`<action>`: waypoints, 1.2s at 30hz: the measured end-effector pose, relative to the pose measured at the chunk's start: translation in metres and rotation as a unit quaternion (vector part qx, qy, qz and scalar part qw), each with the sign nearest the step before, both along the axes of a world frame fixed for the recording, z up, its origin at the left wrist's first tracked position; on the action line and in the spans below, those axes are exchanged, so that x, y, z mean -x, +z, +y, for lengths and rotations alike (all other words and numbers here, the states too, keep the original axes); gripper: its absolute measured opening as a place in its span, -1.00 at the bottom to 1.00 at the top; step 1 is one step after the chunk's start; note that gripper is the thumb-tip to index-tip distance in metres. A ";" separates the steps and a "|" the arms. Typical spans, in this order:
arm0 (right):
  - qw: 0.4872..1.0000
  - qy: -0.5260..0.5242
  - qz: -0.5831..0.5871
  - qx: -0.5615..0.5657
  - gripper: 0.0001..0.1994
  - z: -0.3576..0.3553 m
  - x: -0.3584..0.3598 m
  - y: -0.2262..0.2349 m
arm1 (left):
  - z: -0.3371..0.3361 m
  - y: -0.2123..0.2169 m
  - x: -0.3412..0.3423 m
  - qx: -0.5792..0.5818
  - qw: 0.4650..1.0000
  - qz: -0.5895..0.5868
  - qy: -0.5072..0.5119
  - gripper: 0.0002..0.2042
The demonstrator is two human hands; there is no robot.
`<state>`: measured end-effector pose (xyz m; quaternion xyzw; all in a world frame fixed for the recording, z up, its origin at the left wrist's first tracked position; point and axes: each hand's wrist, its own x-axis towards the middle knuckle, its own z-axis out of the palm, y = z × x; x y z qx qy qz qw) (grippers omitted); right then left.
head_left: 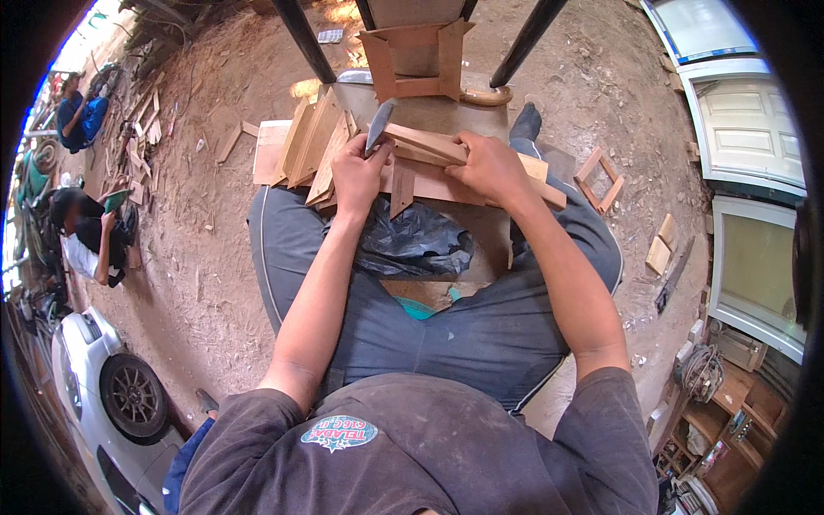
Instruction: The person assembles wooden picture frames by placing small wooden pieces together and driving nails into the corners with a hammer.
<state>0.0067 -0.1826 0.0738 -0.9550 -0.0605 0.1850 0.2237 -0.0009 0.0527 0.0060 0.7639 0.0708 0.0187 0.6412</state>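
Dirt floor (pixel 215 257); tool (pixel 378 125) handle hidden

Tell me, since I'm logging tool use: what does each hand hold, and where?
Left hand holds a blade by its lower end; right hand presses a wooden strip near its middle.

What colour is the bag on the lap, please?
Black, a crumpled plastic bag; clearest in the head view.

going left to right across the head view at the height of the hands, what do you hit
seated person in dark clothes → stack of wooden pieces → left hand gripping a metal blade → wooden strip → right hand → small square wooden frame → white panelled doors
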 end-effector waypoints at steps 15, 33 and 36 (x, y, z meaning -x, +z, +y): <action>1.000 0.000 0.004 0.008 -0.57 0.001 -0.002 -0.001 | 0.000 -0.001 0.002 0.001 1.000 0.015 -0.011 -0.85; 1.000 -0.001 -0.001 0.009 -0.58 0.001 -0.003 0.005 | -0.002 -0.005 0.002 -0.066 0.997 -0.033 0.000 -0.84; 1.000 -0.004 0.001 0.009 -0.59 0.001 -0.003 0.006 | -0.003 -0.003 0.002 -0.078 0.995 -0.057 -0.004 -0.85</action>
